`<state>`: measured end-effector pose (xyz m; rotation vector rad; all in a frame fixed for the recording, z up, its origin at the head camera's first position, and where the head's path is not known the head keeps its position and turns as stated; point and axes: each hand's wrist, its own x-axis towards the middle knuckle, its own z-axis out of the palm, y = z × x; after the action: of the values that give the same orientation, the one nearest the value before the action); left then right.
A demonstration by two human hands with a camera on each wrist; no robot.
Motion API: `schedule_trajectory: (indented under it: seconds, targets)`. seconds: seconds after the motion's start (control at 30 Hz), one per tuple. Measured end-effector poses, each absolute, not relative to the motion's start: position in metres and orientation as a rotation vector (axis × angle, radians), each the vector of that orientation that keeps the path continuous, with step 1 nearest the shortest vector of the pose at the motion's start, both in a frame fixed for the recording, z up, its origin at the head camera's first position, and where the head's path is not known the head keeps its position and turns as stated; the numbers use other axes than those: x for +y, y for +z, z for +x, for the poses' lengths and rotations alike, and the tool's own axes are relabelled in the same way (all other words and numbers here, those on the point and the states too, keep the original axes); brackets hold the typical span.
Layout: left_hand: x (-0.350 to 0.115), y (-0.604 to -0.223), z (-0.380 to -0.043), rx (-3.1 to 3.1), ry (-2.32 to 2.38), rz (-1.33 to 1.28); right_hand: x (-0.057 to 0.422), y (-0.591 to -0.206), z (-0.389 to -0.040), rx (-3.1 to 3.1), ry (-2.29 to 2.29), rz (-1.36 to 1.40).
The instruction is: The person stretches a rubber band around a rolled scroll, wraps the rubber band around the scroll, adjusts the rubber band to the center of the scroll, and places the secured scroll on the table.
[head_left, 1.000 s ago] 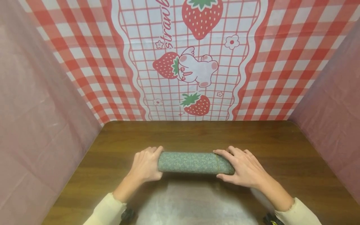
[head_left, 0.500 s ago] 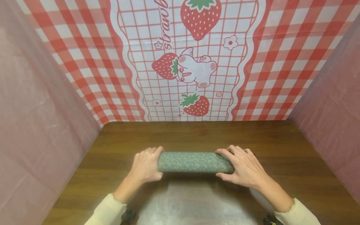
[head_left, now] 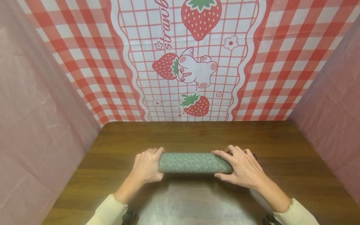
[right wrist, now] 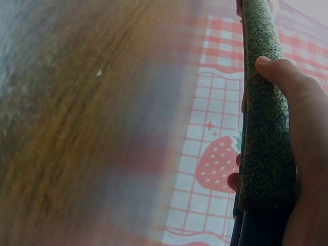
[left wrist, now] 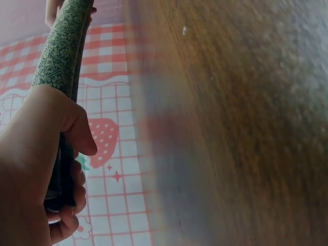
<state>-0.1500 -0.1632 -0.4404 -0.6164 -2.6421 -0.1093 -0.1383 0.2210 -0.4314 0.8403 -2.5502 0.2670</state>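
A rolled-up scroll (head_left: 189, 162), covered in a green floral pattern, lies crosswise between both hands above the table in the head view. My left hand (head_left: 147, 165) grips its left end; the left wrist view shows fingers curled round a black end piece (left wrist: 62, 179). On the other side my right hand (head_left: 244, 167) holds the right end, thumb along the near side and fingers over the far side. A thin brownish band (right wrist: 251, 77) crosses the scroll near the right thumb. Black rod ends (right wrist: 261, 228) stick out past the cover in the right wrist view. Palms hide parts of both ends.
Below is a brown wood-grain table (head_left: 194, 134) with a pale glare in front. A red-and-white strawberry-print cloth (head_left: 225, 68) hangs behind it. Pink cloths (head_left: 42, 109) flank both sides. Dark straps or devices (head_left: 129, 216) show under the cuffs.
Both hands keep their hold on the scroll, which stays almost in place. My right hand has shifted very slightly left, and a dark end now shows beyond its fingers.
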Motion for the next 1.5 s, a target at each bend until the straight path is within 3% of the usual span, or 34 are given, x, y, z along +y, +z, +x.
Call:
schedule_trajectory:
  seconds: [1.5]
  targets:
    - [-0.168, -0.437, -0.149, -2.683, -0.164, -0.625, 0.214, -0.441, -0.139, -2.437, 0.249, 0.836]
